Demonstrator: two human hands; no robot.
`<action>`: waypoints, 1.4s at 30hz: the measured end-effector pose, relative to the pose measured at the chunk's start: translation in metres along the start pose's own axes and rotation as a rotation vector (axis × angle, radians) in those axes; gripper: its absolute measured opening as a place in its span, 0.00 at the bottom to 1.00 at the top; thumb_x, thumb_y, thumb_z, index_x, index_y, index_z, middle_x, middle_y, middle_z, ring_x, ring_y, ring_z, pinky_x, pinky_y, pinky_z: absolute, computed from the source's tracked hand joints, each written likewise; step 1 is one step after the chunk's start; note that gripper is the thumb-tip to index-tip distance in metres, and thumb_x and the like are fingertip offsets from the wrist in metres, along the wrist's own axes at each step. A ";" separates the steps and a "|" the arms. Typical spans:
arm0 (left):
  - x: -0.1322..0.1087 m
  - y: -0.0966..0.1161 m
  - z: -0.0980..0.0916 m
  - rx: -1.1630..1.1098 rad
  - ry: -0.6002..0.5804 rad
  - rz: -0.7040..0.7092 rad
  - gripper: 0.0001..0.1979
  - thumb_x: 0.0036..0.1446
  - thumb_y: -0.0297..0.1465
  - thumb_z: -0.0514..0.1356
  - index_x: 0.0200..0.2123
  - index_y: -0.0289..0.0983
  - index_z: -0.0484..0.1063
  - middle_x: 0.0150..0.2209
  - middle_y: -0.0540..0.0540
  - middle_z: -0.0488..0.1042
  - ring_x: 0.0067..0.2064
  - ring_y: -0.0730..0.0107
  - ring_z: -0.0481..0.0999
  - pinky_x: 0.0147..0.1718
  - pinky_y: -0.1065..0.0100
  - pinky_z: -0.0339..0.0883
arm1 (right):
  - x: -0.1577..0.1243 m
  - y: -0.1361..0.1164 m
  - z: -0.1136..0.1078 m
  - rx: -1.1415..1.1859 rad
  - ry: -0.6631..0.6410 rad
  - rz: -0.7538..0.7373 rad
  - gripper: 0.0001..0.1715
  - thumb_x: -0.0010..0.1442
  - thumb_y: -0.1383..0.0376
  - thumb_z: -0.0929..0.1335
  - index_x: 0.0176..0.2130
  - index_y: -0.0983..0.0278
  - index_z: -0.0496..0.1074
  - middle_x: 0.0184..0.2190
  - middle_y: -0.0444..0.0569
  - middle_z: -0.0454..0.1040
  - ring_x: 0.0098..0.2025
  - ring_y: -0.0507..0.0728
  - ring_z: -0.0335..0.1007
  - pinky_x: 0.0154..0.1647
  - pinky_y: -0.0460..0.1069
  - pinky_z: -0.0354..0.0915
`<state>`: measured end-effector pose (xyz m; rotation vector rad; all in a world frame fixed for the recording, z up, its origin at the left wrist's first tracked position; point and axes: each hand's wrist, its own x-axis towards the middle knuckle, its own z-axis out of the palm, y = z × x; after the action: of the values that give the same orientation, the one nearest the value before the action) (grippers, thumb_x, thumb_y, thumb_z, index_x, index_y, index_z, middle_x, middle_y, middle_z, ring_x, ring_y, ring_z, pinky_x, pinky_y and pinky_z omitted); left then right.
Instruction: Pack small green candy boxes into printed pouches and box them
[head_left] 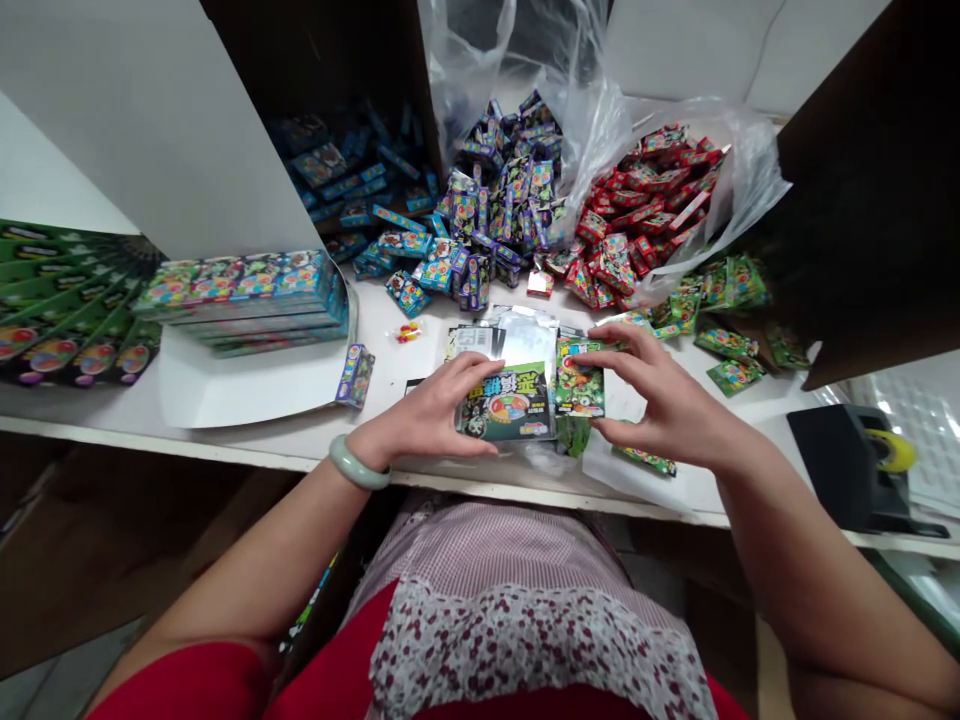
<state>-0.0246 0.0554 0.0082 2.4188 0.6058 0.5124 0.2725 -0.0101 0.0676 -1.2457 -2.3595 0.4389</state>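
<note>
Gripping edgewise, seemingly for steadiness, the left hand (439, 408) holds a rectangular dark-green printed pack (514, 405), the right hand (671, 405) a small bright-green rectangular packet (581, 388) beside it.

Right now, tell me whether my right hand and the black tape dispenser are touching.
Apart. The head view shows the right hand at a green packet, with pale tabletop visible between that hand and the tape dispenser.

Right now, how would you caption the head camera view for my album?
Left hand on a dark pack, right hand on a green pack, near purple boxes and red boxes.
</note>
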 end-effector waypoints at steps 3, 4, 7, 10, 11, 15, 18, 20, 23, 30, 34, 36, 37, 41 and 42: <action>-0.001 0.000 0.000 0.001 0.014 -0.013 0.47 0.46 0.47 0.68 0.64 0.41 0.52 0.57 0.36 0.59 0.58 0.48 0.63 0.57 0.47 0.63 | -0.001 -0.003 0.004 -0.038 0.003 -0.018 0.34 0.53 0.65 0.70 0.58 0.56 0.61 0.59 0.56 0.56 0.63 0.66 0.53 0.63 0.64 0.56; -0.002 0.000 0.000 0.006 0.023 -0.018 0.47 0.45 0.47 0.68 0.64 0.40 0.52 0.57 0.36 0.59 0.59 0.48 0.63 0.57 0.47 0.63 | -0.002 -0.004 0.005 -0.040 -0.008 -0.025 0.34 0.53 0.65 0.70 0.58 0.56 0.61 0.59 0.56 0.56 0.63 0.66 0.53 0.62 0.64 0.57; -0.003 0.000 0.000 0.034 0.050 -0.029 0.48 0.45 0.48 0.69 0.64 0.40 0.52 0.58 0.35 0.59 0.60 0.46 0.62 0.57 0.46 0.62 | -0.006 -0.007 0.007 -0.052 -0.048 -0.017 0.35 0.52 0.66 0.70 0.58 0.57 0.61 0.59 0.57 0.56 0.63 0.67 0.54 0.61 0.64 0.59; -0.004 0.000 0.001 0.070 0.050 -0.013 0.49 0.45 0.49 0.68 0.65 0.40 0.51 0.57 0.35 0.59 0.59 0.46 0.62 0.57 0.46 0.63 | -0.009 -0.009 0.007 -0.069 -0.082 0.012 0.35 0.51 0.67 0.70 0.57 0.59 0.62 0.59 0.58 0.56 0.63 0.67 0.53 0.61 0.63 0.58; -0.004 0.000 0.001 0.080 0.046 -0.005 0.49 0.45 0.49 0.68 0.65 0.40 0.51 0.57 0.35 0.59 0.59 0.46 0.62 0.56 0.46 0.63 | -0.010 -0.010 0.007 -0.066 -0.094 0.015 0.35 0.51 0.67 0.70 0.58 0.59 0.62 0.59 0.58 0.56 0.63 0.67 0.53 0.61 0.63 0.59; -0.005 0.001 0.004 0.098 0.042 0.019 0.48 0.46 0.49 0.67 0.65 0.39 0.51 0.57 0.34 0.59 0.59 0.46 0.62 0.56 0.45 0.63 | -0.012 -0.010 0.007 -0.014 -0.142 0.003 0.37 0.50 0.68 0.70 0.59 0.57 0.62 0.60 0.56 0.56 0.63 0.66 0.54 0.60 0.62 0.60; -0.007 0.002 0.006 0.086 0.031 0.023 0.49 0.45 0.48 0.68 0.65 0.38 0.52 0.57 0.34 0.60 0.58 0.46 0.63 0.56 0.46 0.63 | -0.014 -0.008 0.008 0.026 -0.171 0.017 0.37 0.49 0.68 0.70 0.58 0.56 0.63 0.59 0.55 0.57 0.62 0.66 0.55 0.60 0.62 0.60; -0.008 0.003 0.008 0.067 0.018 0.021 0.49 0.44 0.47 0.69 0.65 0.38 0.52 0.57 0.34 0.60 0.58 0.46 0.63 0.56 0.46 0.64 | -0.015 -0.006 0.008 0.060 -0.198 0.028 0.36 0.49 0.67 0.71 0.57 0.56 0.64 0.59 0.55 0.57 0.62 0.66 0.55 0.60 0.62 0.60; -0.009 0.004 0.007 0.040 0.017 0.018 0.49 0.44 0.47 0.69 0.65 0.40 0.51 0.57 0.35 0.59 0.59 0.47 0.63 0.56 0.47 0.64 | -0.017 -0.005 0.009 0.100 -0.213 0.035 0.36 0.49 0.67 0.71 0.58 0.56 0.63 0.59 0.55 0.56 0.63 0.65 0.54 0.62 0.61 0.58; -0.008 0.002 0.004 0.077 0.013 0.053 0.49 0.45 0.48 0.68 0.66 0.40 0.50 0.57 0.35 0.60 0.58 0.46 0.63 0.55 0.46 0.64 | -0.018 -0.001 0.006 0.176 -0.223 0.037 0.36 0.51 0.66 0.71 0.58 0.55 0.64 0.60 0.54 0.57 0.64 0.65 0.54 0.63 0.61 0.56; -0.008 0.001 0.005 0.081 -0.004 0.049 0.49 0.46 0.48 0.67 0.65 0.39 0.51 0.57 0.34 0.60 0.58 0.46 0.63 0.55 0.46 0.64 | -0.017 0.006 0.001 0.174 -0.208 0.056 0.35 0.52 0.65 0.71 0.58 0.54 0.65 0.61 0.53 0.57 0.65 0.65 0.54 0.63 0.61 0.55; -0.008 0.002 0.006 0.086 0.001 0.031 0.49 0.45 0.48 0.68 0.65 0.39 0.51 0.57 0.34 0.60 0.58 0.46 0.63 0.55 0.46 0.64 | -0.016 0.006 0.000 0.166 -0.242 0.024 0.34 0.53 0.66 0.70 0.58 0.53 0.65 0.62 0.52 0.57 0.65 0.64 0.53 0.64 0.61 0.55; -0.007 0.003 0.006 0.087 0.006 0.025 0.49 0.45 0.47 0.68 0.65 0.39 0.51 0.57 0.34 0.60 0.58 0.46 0.63 0.55 0.46 0.63 | -0.016 0.006 -0.001 0.165 -0.254 0.010 0.34 0.53 0.66 0.70 0.58 0.53 0.65 0.63 0.51 0.57 0.65 0.63 0.53 0.64 0.61 0.55; -0.005 0.006 0.005 0.056 0.003 0.039 0.48 0.45 0.46 0.68 0.65 0.41 0.51 0.57 0.35 0.61 0.58 0.47 0.64 0.55 0.47 0.64 | -0.012 0.005 -0.001 0.165 -0.250 0.004 0.34 0.53 0.66 0.69 0.59 0.53 0.64 0.63 0.51 0.57 0.65 0.64 0.54 0.64 0.62 0.55; -0.005 0.007 0.005 0.043 0.000 0.042 0.48 0.45 0.46 0.69 0.65 0.41 0.52 0.56 0.35 0.61 0.57 0.47 0.64 0.55 0.47 0.64 | -0.012 0.005 -0.001 0.163 -0.244 0.006 0.34 0.53 0.66 0.69 0.59 0.53 0.64 0.63 0.51 0.57 0.65 0.64 0.54 0.64 0.62 0.55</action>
<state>-0.0242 0.0457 0.0080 2.4764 0.5732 0.5220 0.2820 -0.0171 0.0633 -1.1811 -2.4592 0.8095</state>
